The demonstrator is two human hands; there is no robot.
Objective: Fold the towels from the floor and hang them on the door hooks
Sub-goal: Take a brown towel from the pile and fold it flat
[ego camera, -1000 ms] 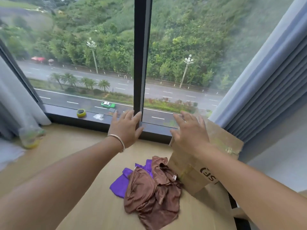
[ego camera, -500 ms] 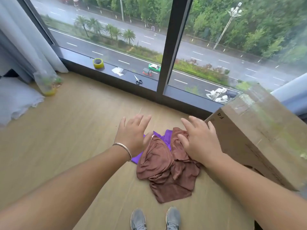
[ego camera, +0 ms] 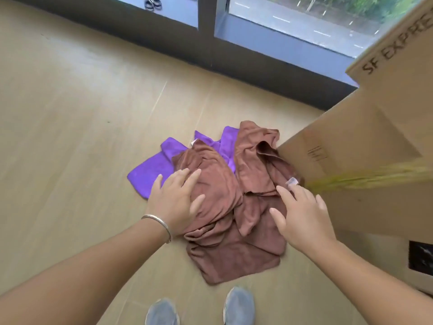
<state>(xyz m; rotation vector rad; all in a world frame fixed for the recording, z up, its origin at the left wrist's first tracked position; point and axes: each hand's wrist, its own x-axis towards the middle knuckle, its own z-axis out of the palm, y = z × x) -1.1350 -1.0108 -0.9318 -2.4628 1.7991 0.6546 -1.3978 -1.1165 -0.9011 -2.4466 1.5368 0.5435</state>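
Grey shoes [ego camera: 239, 304] stand at bottom centre. Above them, the open left hand [ego camera: 174, 200] and open right hand [ego camera: 302, 215] spread over crumpled brown towels [ego camera: 225, 195] covering a purple towel [ego camera: 150, 172] mid-frame. Tall cardboard box [ego camera: 365, 141] crowds the right; bare wooden floor [ego camera: 70, 102] lies left.

Two towels are lying in a pile on the floor [ego camera: 70, 137], one towel [ego camera: 218, 195] on top of the other towel [ego camera: 150, 172]. A cardboard box [ego camera: 365, 137] is standing just right of the pile, and the window [ego camera: 281, 17] is sitting behind.
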